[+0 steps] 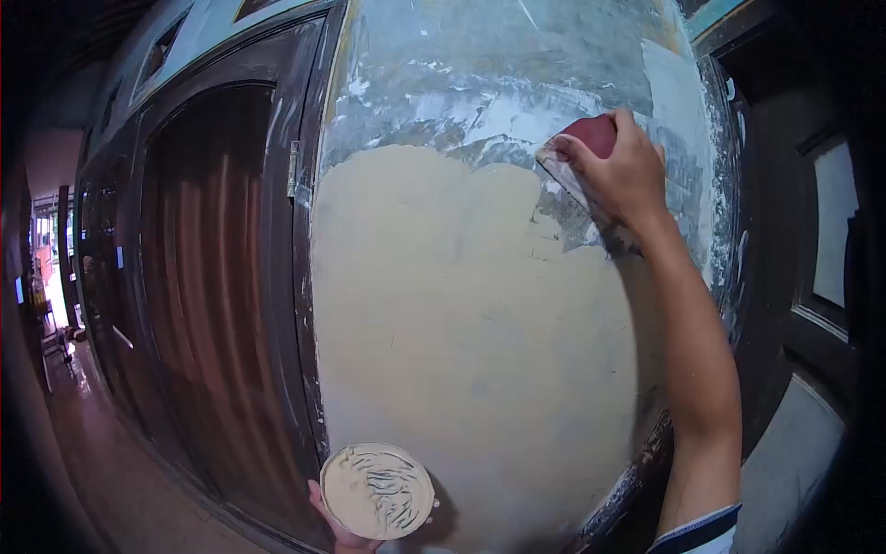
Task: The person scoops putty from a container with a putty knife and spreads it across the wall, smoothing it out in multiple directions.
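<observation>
My right hand (635, 175) is raised against the upper right of the wall, its fingers closed around a dark red putty scraper (595, 136). Pale putty coats the scraper's edge, which is at the wall surface. Below and to the left of it spreads a wide layer of cream putty (461, 277) with an uneven upper border. At the bottom, my left hand (347, 537) supports a round shallow dish (430, 480) from beneath, fingers wrapped at its sides. Cream putty with ridged scrape marks fills the dish.
Bare blue-grey wall with white patches (489, 55) lies above the putty. A dark wooden door frame (300, 231) with a hinge borders it on the left, beside a brown curtain (208, 277). Another dark panelled door (784, 305) stands at right.
</observation>
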Motion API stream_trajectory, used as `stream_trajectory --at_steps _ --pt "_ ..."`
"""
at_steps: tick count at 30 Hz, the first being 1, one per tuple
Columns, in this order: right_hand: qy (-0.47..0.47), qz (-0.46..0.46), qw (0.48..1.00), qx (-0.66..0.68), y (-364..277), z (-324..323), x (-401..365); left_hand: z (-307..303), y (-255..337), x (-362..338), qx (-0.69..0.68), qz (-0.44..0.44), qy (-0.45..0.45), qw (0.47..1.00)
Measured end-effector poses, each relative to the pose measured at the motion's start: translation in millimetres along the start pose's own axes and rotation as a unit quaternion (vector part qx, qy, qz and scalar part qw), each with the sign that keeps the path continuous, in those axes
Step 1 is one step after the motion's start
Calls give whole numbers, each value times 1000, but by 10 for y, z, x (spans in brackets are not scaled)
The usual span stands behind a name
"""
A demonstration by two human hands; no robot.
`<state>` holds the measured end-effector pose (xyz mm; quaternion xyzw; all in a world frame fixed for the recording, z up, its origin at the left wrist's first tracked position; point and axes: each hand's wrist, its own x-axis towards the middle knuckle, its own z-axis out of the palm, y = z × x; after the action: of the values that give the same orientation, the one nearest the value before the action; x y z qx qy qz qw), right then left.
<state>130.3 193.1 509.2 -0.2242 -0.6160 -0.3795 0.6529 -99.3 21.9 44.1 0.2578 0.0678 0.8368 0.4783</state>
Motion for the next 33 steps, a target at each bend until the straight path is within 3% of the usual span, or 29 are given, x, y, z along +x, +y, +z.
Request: stream_trajectory --at_steps 2,4,5,6,7,8,9,10,12,14,15,16,19,21,22,24,26,28,30,31,33 --pt "-47 -8 994 102 6 -45 -78 1 30 -5 2 -11 -22 1000" --pt "-142 -137 978 67 -212 -148 -348 18 39 2 6 -32 -67 997" --pt "-107 -225 966 65 -229 -73 -496 21 35 7 7 -32 -67 997" --pt "-106 -225 966 65 -212 -60 -447 19 21 8 -120 -49 -58 990" --pt "-107 -173 979 26 -161 -49 -366 11 18 -5 -243 -69 -45 967" --pt "-109 -120 987 -15 -89 -50 -278 5 17 -4 -241 -73 -42 967" --pt "-43 -66 997 -25 18 -84 -142 -3 16 -3 -236 -72 -38 968" --pt "-64 10 998 -18 106 -136 2 -10 16 -2 -230 -70 -35 970" --pt "-27 9 997 69 234 -141 28 -24 18 1 -220 -63 -31 973" --pt "-159 -25 979 127 -19 -245 -156 -32 21 4 -208 -56 -27 976" --pt "-129 -161 974 89 -18 -156 -304 -32 22 5 -202 -52 -27 978" --pt "-168 -223 958 61 -113 -181 -403 -5 33 7 -202 -51 -29 978" --pt "-148 -198 969 27 25 -90 -294 47 62 -39 -185 -64 -57 979" --pt "-57 2 998 -6 192 -87 -28 38 67 -45 -178 -61 -54 981" --pt "-22 -11 999 33 214 -107 -21 32 87 -38 -173 -59 -55 982" --pt "-99 -17 990 96 62 -181 -183 25 111 -3 -166 -53 -58 983" --pt "-179 -119 973 81 -184 -209 -395 20 126 -4 -162 -46 -57 984" --pt "-107 -208 972 32 -220 -24 -488 13 158 -39 -153 -41 -52 986" --pt "-115 -43 992 -8 -188 -45 -186 8 211 -42 -141 -39 -50 988" --pt "-55 -7 998 -14 -70 -27 -50 2 235 -39 -137 -37 -50 989" --pt "-57 22 998 31 7 -72 15 -35 292 -49 -128 -29 -48 990"
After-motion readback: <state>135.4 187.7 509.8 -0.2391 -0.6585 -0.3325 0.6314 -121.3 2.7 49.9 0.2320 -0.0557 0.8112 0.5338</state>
